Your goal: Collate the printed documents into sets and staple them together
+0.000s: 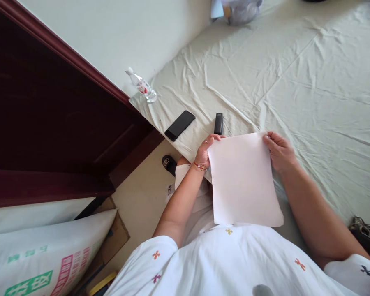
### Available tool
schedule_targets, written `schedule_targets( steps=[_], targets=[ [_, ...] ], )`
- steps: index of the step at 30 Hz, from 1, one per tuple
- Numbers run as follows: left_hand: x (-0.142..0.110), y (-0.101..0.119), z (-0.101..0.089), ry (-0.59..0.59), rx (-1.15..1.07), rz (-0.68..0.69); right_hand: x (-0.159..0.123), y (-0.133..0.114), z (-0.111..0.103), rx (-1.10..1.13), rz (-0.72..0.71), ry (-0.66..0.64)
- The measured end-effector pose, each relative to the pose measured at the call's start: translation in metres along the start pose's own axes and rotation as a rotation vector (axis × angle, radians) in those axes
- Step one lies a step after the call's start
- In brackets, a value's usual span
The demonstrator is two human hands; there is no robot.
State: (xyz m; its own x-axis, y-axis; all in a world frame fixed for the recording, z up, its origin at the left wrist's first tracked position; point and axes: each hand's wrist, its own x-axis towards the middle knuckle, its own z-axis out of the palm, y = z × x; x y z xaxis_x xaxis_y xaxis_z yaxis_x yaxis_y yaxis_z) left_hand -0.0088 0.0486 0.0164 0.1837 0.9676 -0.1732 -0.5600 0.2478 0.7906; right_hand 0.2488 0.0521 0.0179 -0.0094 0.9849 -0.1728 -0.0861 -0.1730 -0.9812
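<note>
A blank, pale sheet of paper [243,181] hangs between my two hands, its lower edge near my shirt. My left hand [205,150] pinches its upper left corner, thumb on the near face. At the upper right corner, my right hand [280,150] grips the sheet between thumb and curled fingers. Just beyond my left fingertips lies a small black stapler-like object [218,123], partly covered by the hand. A black phone [180,125] rests on the sheet-covered bed to the left of it.
A clear water bottle [143,86] stands at the bed's corner by the wall. The bed [296,82] has a wrinkled pale cover. A dark red wooden panel [49,90] rises at left, above a printed white sack [49,250]. A dark bundled item [365,234] lies at right.
</note>
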Motion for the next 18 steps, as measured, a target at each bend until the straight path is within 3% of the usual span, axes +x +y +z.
schedule_targets(
  steps=[5,12,15,18],
  targets=[
    [0.003,-0.004,-0.001,0.054,0.056,0.038,0.01,0.001,-0.002,-0.185,-0.157,-0.016],
    [0.003,-0.005,-0.004,0.024,0.094,0.045,0.019,-0.021,-0.007,-0.805,-0.362,-0.11],
    [0.004,-0.006,-0.005,0.046,0.1,0.05,0.02,-0.029,-0.003,-0.877,-0.423,-0.184],
    [0.005,-0.006,-0.005,0.048,0.068,0.049,0.023,-0.03,0.0,-0.819,-0.355,-0.234]
  ],
)
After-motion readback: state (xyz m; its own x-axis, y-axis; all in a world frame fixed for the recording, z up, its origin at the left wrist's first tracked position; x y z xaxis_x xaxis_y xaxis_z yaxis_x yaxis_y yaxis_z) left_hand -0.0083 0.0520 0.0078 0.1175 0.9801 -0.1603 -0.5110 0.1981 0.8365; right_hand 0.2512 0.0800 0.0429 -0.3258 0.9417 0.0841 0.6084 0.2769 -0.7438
